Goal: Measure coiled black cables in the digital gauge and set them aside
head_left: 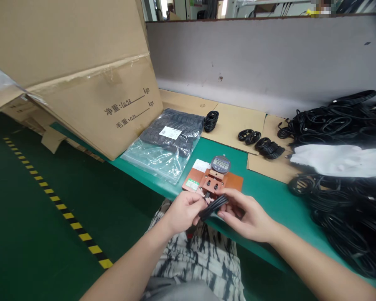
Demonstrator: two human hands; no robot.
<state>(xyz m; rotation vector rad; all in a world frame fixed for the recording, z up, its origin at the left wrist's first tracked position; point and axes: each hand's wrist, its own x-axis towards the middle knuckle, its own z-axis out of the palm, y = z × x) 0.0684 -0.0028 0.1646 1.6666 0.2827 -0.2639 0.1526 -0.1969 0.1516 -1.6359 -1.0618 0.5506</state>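
Observation:
Between both hands is a coiled black cable (213, 207), held at the front edge of the green table. My left hand (185, 211) pinches its left side, thumb and forefinger pressed together. On the right, my right hand (247, 213) curls its fingers round the coil's other end. Just beyond the fingertips stands an orange-brown measuring fixture (213, 182), topped by a round digital dial gauge (220, 164) with a lit number display. A dark cable end seems to sit at the fixture's front, partly hidden by the hands.
A clear bag of coiled cables (172, 133) lies left of the fixture, beside a large cardboard box (113, 100). Several cable coils (269, 148) rest on cardboard sheets (238, 121). Big heaps of black cable (338, 200) and a white cloth-like sheet (338, 161) fill the right side.

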